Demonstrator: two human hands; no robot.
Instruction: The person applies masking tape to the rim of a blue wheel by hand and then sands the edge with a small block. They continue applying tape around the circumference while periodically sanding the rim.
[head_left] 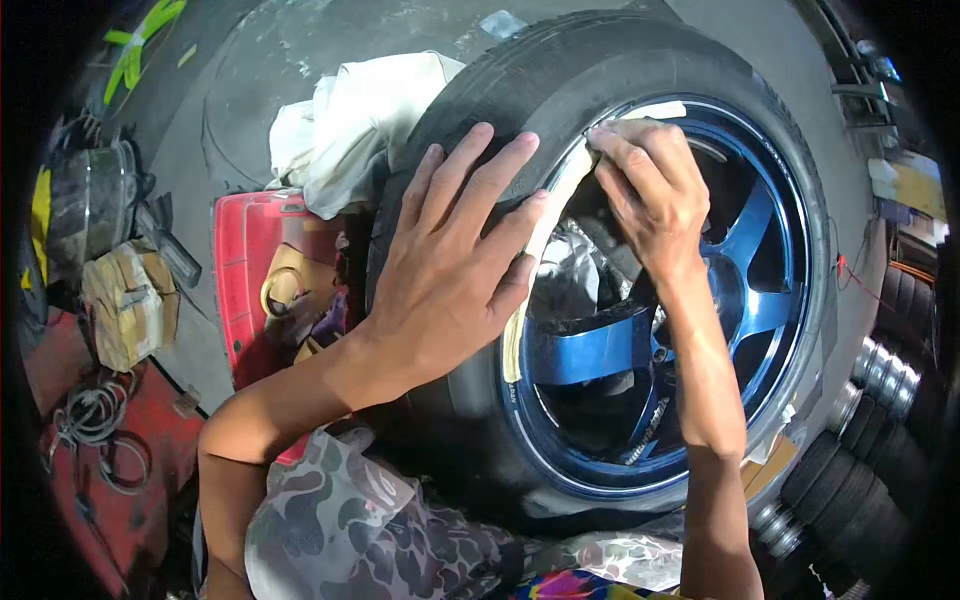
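A large black tire [590,75] on a blue spoked wheel rim [590,350] lies tilted in front of me. A cream strip of masking tape [553,205] follows the upper left edge of the rim, its lower end near the bottom left. My left hand [450,240] rests on the tire's sidewall with fingers spread, thumb and index fingertips beside the strip. At the strip's upper part, my right hand [655,190] has its fingers curled and pinched together on the tape. Part of the strip is hidden under those fingers.
To the left stands a red crate [232,290] holding a tape roll [283,291] and scraps. White cloth [370,115] hangs over its far end. A taped cardboard box [128,305] and coiled cable [98,420] sit farther left. Several tires [840,490] line the right.
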